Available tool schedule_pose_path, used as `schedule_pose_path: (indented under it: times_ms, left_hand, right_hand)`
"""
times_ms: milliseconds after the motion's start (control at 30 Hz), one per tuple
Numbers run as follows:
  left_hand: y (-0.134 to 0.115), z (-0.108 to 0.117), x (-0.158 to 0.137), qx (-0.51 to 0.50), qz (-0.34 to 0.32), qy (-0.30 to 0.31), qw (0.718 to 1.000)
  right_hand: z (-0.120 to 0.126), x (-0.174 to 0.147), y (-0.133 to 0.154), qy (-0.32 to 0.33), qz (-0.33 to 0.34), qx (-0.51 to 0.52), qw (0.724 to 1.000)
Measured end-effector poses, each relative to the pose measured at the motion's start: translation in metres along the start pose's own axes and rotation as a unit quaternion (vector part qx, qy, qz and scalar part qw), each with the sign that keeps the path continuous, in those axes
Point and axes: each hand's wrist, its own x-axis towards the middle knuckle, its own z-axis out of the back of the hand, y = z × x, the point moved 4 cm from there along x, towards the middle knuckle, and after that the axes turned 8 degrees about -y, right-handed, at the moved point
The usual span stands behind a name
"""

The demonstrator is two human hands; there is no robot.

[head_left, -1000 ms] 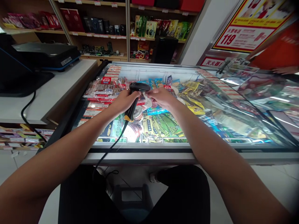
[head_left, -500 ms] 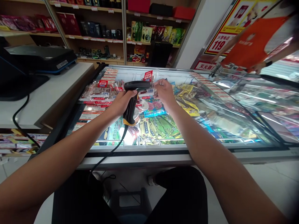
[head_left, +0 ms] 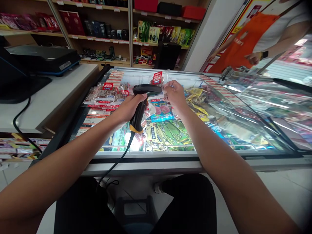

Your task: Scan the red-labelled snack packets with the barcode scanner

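My left hand (head_left: 133,106) is wrapped round the handle of a black barcode scanner (head_left: 138,117) with yellow trim, its head pointing right and its cable hanging toward me. My right hand (head_left: 175,94) pinches the right edge of a clear snack packet (head_left: 159,79) with a red label. The packet's lower part is partly covered by the scanner head. On the glass to the left lie several similar packets (head_left: 104,92) with red labels. Under both hands is a chest freezer (head_left: 161,166) filled with ice cream packs (head_left: 168,131) in green, blue and yellow.
To the left a white counter (head_left: 73,87) carries a black scale (head_left: 44,58). Shelves (head_left: 107,40) of packaged goods stand behind the freezer. At the far right a person in an orange apron (head_left: 246,42) stands near a metal-and-clear fixture. A stool (head_left: 135,208) sits between my legs.
The scanner and both hands have shifted slightly right, with the packet still held. The person in the orange apron has moved left, an arm now held across the front.
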Motion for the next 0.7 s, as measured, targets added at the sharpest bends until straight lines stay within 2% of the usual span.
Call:
schedule_pose_path:
  times_ms: [133,233,400,500,567,600,667,700]
  left_hand:
    - [-0.003,0.002,0.002,0.007,-0.006,-0.001,1.000]
    - [-0.004,0.011,0.008,0.035,-0.006,-0.046,0.998]
    - [0.005,0.027,0.015,0.141,-0.005,-0.109,0.984]
    - [0.012,0.028,0.017,0.146,0.014,-0.106,0.984]
    - [0.014,0.025,0.017,0.132,0.023,-0.096,0.986]
    - [0.014,0.024,0.017,0.130,0.025,-0.094,0.987]
    - [0.014,0.022,0.016,0.134,0.026,-0.095,0.986]
    - [0.013,0.021,0.015,0.134,0.026,-0.095,0.986]
  right_hand:
    - [0.009,0.008,0.000,-0.026,0.025,-0.048,0.998]
    - [0.030,0.023,-0.004,-0.072,0.063,-0.140,0.985]
    - [0.068,0.043,-0.018,-0.116,0.086,-0.332,0.932]
    - [0.066,0.037,-0.012,-0.130,0.144,-0.376,0.906]
    - [0.050,0.026,-0.003,-0.092,0.170,-0.333,0.923]
    - [0.039,0.019,0.001,-0.053,0.155,-0.294,0.942]
    - [0.014,0.003,0.001,0.057,0.055,-0.218,0.973]
    - [0.002,-0.006,0.000,0.109,-0.003,-0.186,0.976]
